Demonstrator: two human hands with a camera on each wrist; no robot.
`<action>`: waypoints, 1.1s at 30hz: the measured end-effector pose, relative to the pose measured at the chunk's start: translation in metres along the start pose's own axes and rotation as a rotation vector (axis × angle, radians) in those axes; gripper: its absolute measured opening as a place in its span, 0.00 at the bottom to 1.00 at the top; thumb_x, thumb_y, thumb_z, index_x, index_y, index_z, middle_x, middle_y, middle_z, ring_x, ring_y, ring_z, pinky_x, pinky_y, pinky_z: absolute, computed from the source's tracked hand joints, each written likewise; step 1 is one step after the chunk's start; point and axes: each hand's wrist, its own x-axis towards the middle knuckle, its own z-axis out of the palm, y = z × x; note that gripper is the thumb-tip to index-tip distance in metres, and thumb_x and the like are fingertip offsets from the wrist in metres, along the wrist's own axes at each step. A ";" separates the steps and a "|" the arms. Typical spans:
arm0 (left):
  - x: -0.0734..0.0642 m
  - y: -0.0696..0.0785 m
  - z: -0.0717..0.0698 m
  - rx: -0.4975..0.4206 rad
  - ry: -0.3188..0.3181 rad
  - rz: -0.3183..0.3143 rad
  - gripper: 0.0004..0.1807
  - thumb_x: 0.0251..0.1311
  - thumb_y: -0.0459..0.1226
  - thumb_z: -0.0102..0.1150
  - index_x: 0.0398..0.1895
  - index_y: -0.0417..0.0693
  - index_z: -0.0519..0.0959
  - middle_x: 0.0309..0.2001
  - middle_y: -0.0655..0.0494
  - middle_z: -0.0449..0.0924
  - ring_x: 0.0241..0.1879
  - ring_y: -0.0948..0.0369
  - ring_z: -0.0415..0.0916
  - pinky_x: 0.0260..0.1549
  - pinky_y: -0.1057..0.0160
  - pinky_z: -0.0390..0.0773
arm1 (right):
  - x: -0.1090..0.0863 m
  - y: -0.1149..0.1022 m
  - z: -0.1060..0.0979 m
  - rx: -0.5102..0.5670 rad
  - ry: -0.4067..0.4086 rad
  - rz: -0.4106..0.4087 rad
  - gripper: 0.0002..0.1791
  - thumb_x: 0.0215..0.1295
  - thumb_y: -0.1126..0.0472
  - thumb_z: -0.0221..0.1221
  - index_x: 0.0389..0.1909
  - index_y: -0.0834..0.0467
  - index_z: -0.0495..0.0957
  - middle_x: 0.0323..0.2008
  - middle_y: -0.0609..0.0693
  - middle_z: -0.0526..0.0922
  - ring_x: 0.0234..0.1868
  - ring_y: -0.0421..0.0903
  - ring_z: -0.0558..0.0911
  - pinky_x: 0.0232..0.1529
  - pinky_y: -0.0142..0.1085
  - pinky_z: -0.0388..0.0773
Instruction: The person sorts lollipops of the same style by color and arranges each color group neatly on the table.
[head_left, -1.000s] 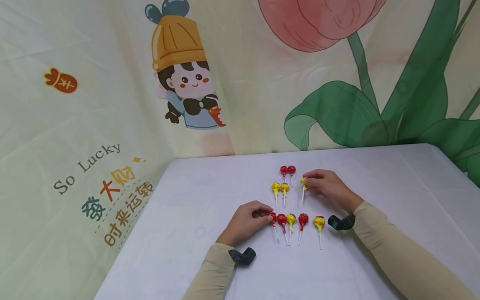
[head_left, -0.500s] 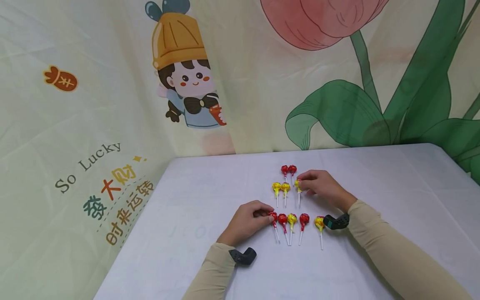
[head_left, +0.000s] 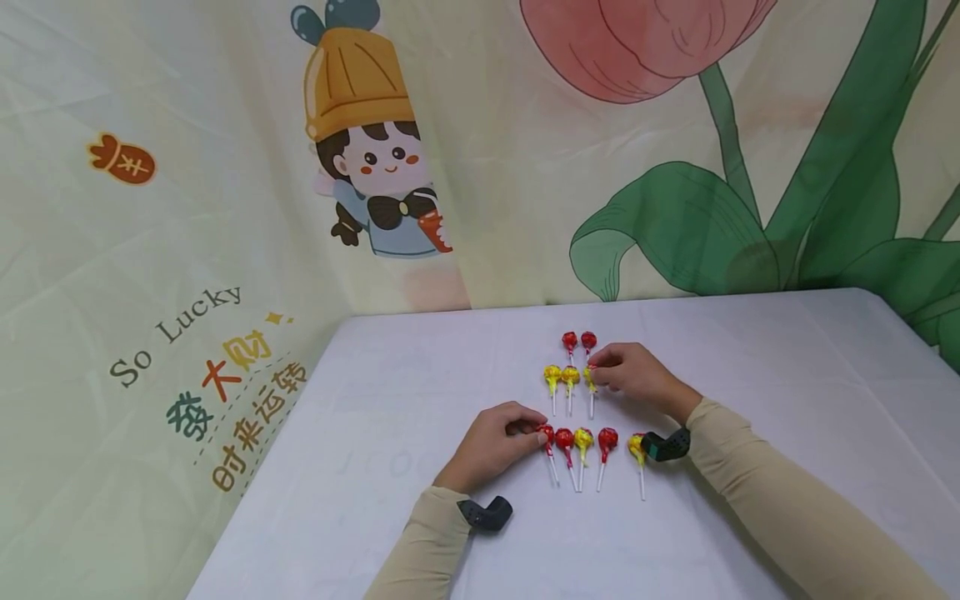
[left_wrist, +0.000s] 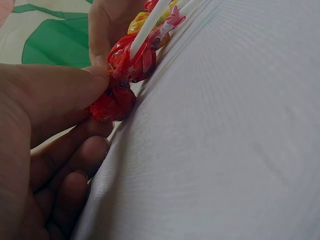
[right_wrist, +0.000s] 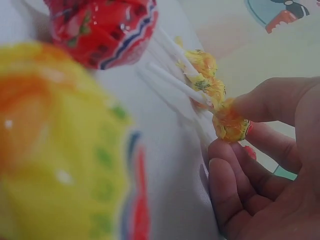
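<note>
My left hand (head_left: 498,444) pinches the leftmost red lollipop (left_wrist: 114,104) of the near row by its wrapped head, between thumb and fingers. Beside it in that row lie another red lollipop (head_left: 564,442), a yellow one, a second red lollipop (head_left: 607,439) and, at the right end, a yellow lollipop (head_left: 637,447). My right hand (head_left: 641,377) pinches a yellow lollipop (right_wrist: 232,121) by its head at the right end of the middle row. Two yellow lollipops (head_left: 562,377) lie side by side just left of it, sticks toward me.
Two red lollipops (head_left: 579,341) form the far row, the right one's stick partly behind my right fingers. All lie on a white-covered table (head_left: 420,367). A printed cloth (head_left: 510,208) hangs behind its back edge. The right wrist camera (head_left: 666,446) overlaps the near row's end lollipop.
My right hand has moved left with its yellow lollipop, up against the two yellow ones. The right red lollipop of the far row has shifted slightly right. My left hand stays put.
</note>
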 end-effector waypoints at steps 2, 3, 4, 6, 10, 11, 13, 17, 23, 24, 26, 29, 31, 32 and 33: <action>0.000 0.000 0.000 -0.005 0.000 0.000 0.10 0.62 0.45 0.68 0.47 0.60 0.85 0.39 0.69 0.80 0.40 0.67 0.77 0.42 0.64 0.77 | 0.000 -0.001 0.001 -0.013 0.005 0.005 0.16 0.68 0.56 0.63 0.53 0.58 0.80 0.48 0.54 0.80 0.44 0.52 0.78 0.45 0.38 0.80; 0.000 -0.001 0.000 -0.006 0.000 0.001 0.10 0.62 0.45 0.68 0.47 0.60 0.85 0.39 0.69 0.80 0.40 0.66 0.77 0.42 0.64 0.77 | 0.000 -0.001 0.001 -0.017 0.009 0.008 0.16 0.68 0.55 0.63 0.53 0.57 0.80 0.48 0.54 0.80 0.44 0.51 0.78 0.44 0.38 0.80; 0.000 -0.001 0.000 -0.004 -0.001 0.001 0.10 0.62 0.45 0.68 0.47 0.60 0.85 0.39 0.69 0.80 0.40 0.66 0.77 0.41 0.64 0.77 | 0.000 0.000 0.002 -0.022 0.009 0.009 0.16 0.68 0.55 0.63 0.53 0.58 0.80 0.48 0.54 0.80 0.44 0.51 0.78 0.44 0.38 0.80; 0.000 -0.001 0.000 -0.005 -0.003 0.001 0.10 0.62 0.45 0.68 0.47 0.60 0.85 0.39 0.69 0.80 0.39 0.66 0.77 0.41 0.64 0.77 | 0.000 0.000 0.002 -0.028 0.009 0.009 0.16 0.68 0.55 0.63 0.53 0.58 0.80 0.48 0.54 0.80 0.44 0.51 0.78 0.44 0.38 0.80; 0.000 -0.001 0.000 0.003 -0.001 -0.005 0.10 0.63 0.45 0.67 0.47 0.61 0.85 0.39 0.70 0.80 0.40 0.67 0.77 0.42 0.64 0.77 | 0.000 0.000 0.003 -0.042 0.011 -0.002 0.16 0.68 0.55 0.63 0.52 0.58 0.79 0.48 0.54 0.80 0.43 0.51 0.78 0.43 0.38 0.80; 0.000 -0.001 0.000 0.003 0.000 -0.008 0.10 0.63 0.45 0.67 0.47 0.61 0.85 0.39 0.70 0.80 0.40 0.67 0.77 0.42 0.64 0.77 | 0.001 0.000 0.003 -0.046 0.013 -0.004 0.16 0.68 0.55 0.63 0.52 0.58 0.80 0.47 0.54 0.80 0.43 0.51 0.78 0.43 0.38 0.80; 0.000 -0.001 0.000 0.005 0.001 -0.010 0.10 0.63 0.45 0.67 0.47 0.61 0.85 0.39 0.70 0.80 0.40 0.67 0.77 0.42 0.64 0.77 | 0.001 -0.001 0.004 -0.056 0.016 -0.008 0.15 0.68 0.56 0.63 0.51 0.58 0.80 0.46 0.54 0.80 0.42 0.51 0.78 0.42 0.38 0.79; 0.000 -0.001 0.000 0.007 0.002 -0.011 0.10 0.63 0.45 0.67 0.47 0.61 0.85 0.39 0.70 0.80 0.40 0.67 0.77 0.42 0.64 0.77 | 0.002 -0.002 0.004 -0.082 0.016 -0.021 0.14 0.68 0.56 0.62 0.50 0.59 0.80 0.45 0.53 0.80 0.40 0.51 0.78 0.41 0.38 0.79; 0.000 0.000 0.000 0.007 0.006 0.000 0.10 0.63 0.45 0.67 0.47 0.61 0.85 0.39 0.70 0.80 0.40 0.67 0.77 0.42 0.64 0.77 | 0.003 -0.005 0.005 -0.099 0.021 -0.017 0.14 0.68 0.56 0.63 0.50 0.59 0.80 0.44 0.53 0.80 0.40 0.51 0.77 0.40 0.38 0.78; 0.000 -0.001 0.000 0.009 0.007 0.002 0.10 0.63 0.44 0.67 0.47 0.61 0.85 0.39 0.71 0.80 0.40 0.67 0.77 0.42 0.64 0.77 | 0.003 -0.005 0.005 -0.099 0.021 -0.015 0.14 0.68 0.56 0.63 0.50 0.59 0.80 0.44 0.53 0.80 0.40 0.51 0.77 0.40 0.38 0.78; 0.000 -0.001 0.000 0.011 0.008 0.006 0.10 0.63 0.44 0.67 0.47 0.60 0.85 0.39 0.70 0.80 0.39 0.67 0.77 0.42 0.64 0.77 | 0.004 -0.006 0.005 -0.102 0.021 -0.013 0.14 0.67 0.56 0.64 0.50 0.59 0.80 0.44 0.53 0.80 0.40 0.51 0.77 0.40 0.37 0.78; 0.001 -0.002 0.000 0.010 0.009 0.005 0.10 0.63 0.45 0.67 0.47 0.61 0.85 0.39 0.71 0.80 0.39 0.67 0.77 0.42 0.64 0.77 | 0.004 -0.007 0.005 -0.106 0.021 -0.015 0.14 0.67 0.57 0.64 0.50 0.59 0.80 0.44 0.53 0.81 0.40 0.50 0.77 0.40 0.37 0.79; 0.001 -0.003 0.000 0.009 0.008 0.004 0.10 0.64 0.45 0.67 0.47 0.61 0.85 0.39 0.70 0.80 0.40 0.67 0.77 0.42 0.64 0.77 | 0.004 -0.008 0.006 -0.112 0.022 -0.015 0.15 0.67 0.57 0.64 0.50 0.59 0.80 0.45 0.54 0.81 0.40 0.50 0.78 0.40 0.37 0.79; 0.001 -0.003 0.000 0.009 0.007 0.004 0.10 0.64 0.45 0.67 0.47 0.61 0.85 0.39 0.70 0.80 0.40 0.67 0.77 0.42 0.64 0.77 | 0.004 -0.008 0.006 -0.116 0.023 -0.014 0.15 0.67 0.56 0.64 0.50 0.59 0.81 0.45 0.54 0.81 0.40 0.50 0.78 0.40 0.37 0.79; 0.001 -0.002 0.000 0.010 0.007 0.002 0.10 0.64 0.45 0.67 0.47 0.61 0.85 0.39 0.70 0.80 0.40 0.67 0.77 0.42 0.64 0.77 | 0.003 -0.009 0.006 -0.120 0.024 -0.011 0.15 0.67 0.56 0.64 0.50 0.59 0.81 0.45 0.54 0.81 0.40 0.51 0.78 0.40 0.38 0.79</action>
